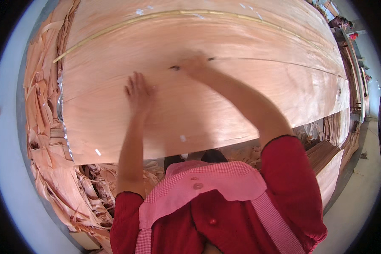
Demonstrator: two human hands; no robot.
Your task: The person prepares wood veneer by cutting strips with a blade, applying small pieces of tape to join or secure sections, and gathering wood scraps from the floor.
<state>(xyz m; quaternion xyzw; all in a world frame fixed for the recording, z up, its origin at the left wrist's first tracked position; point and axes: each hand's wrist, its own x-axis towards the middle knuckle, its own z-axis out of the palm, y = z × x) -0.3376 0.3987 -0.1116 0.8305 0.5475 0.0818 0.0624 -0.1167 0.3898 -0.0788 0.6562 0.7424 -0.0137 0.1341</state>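
A broad wood sheet spreads out in front of the person and beneath both hands, its near edge just beyond the pink apron. The left hand, the nearer of the two, is palm down over the sheet with its fingers apart and nothing in its grasp; how firmly it presses cannot be told. Farther out and to its right, the right hand is blurred and closed around a dark tool, whose ends poke out on either side of the fist, low over the wood. The sheet is pale pinkish tan with soft wavy grain, and small white strips dot its near and far parts. A thin dark seam runs from by the right wrist toward the right edge, and beyond it a long yellowish stick lies across the sheet, bowed by the lens. What bears the sheet is mostly hidden. Torn veneer scraps heap along the left, brown stacked sheets stand low at right, and pale floor shows past them.
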